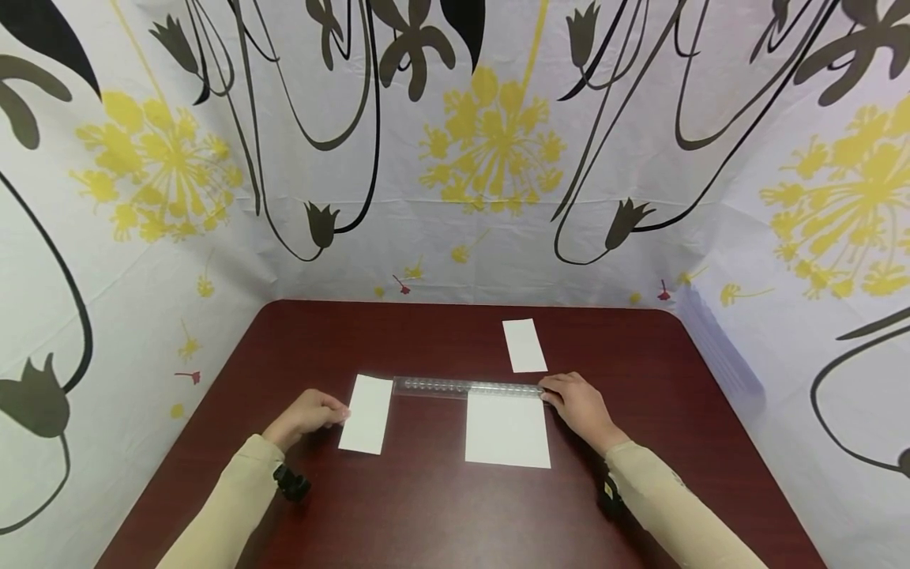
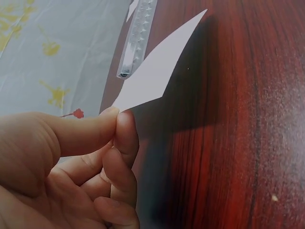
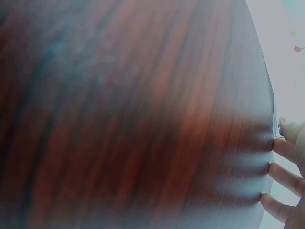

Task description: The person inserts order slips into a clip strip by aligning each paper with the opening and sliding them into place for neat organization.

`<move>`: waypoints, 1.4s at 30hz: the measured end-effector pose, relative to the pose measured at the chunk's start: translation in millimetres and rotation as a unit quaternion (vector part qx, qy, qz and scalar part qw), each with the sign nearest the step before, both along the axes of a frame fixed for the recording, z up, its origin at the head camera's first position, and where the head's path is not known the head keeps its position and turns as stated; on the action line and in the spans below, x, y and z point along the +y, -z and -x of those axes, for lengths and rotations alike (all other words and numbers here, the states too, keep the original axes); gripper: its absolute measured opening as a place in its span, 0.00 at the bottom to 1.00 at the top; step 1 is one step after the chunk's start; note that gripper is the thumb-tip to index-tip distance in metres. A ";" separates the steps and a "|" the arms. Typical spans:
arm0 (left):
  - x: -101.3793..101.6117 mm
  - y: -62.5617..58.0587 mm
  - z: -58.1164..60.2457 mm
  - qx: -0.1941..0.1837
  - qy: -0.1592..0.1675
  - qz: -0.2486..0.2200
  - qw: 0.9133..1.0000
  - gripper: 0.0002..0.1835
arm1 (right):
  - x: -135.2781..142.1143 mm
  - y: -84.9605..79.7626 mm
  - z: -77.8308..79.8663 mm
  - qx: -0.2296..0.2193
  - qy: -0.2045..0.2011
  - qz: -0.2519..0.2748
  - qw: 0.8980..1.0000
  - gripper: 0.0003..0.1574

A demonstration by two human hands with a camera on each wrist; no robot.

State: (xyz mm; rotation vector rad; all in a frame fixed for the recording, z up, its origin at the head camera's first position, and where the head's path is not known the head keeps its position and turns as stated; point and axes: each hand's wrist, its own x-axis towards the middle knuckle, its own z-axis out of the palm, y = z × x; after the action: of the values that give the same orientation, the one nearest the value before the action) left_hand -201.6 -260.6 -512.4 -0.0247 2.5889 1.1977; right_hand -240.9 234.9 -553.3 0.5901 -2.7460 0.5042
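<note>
In the head view my left hand (image 1: pixel 310 416) pinches the left edge of a white paper piece (image 1: pixel 366 415) between thumb and forefinger. The left wrist view shows this paper (image 2: pixel 159 64) slanting up off the table, casting a shadow. A clear plastic ruler (image 1: pixel 434 386) lies crosswise, its right part along the top edge of a larger white paper (image 1: pixel 508 428). My right hand (image 1: pixel 579 407) holds the ruler's right end. In the right wrist view its fingertips (image 3: pixel 270 168) touch the tabletop; the thumb's contact is mostly cut off at the frame's edge.
A small white paper piece (image 1: pixel 524 346) lies beyond the ruler, toward the back of the dark red wooden table (image 1: pixel 398 506). White flower-patterned cloth (image 1: pixel 426 261) surrounds the table's back and sides. Dark wrist devices sit at both cuffs.
</note>
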 end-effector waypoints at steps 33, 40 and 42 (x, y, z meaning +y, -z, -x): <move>26.2 2.6 4.3 0.005 -0.035 0.012 0.999 0.08 | 1.2 1.2 0.7 -0.002 0.000 0.000 1.000 0.15; 30.0 4.3 5.0 -0.003 -0.040 -0.005 0.999 0.07 | 1.1 1.5 1.1 -0.003 0.001 -0.001 1.000 0.15; 31.2 4.9 5.1 -0.007 -0.043 -0.009 0.999 0.07 | 1.0 1.6 0.9 -0.004 0.001 0.000 1.000 0.15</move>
State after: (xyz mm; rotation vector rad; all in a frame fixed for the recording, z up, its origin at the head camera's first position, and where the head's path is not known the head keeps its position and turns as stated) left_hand -206.7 -229.4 -517.3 -0.1413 2.5900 1.2448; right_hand -241.8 235.9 -554.9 0.5872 -2.7537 0.5061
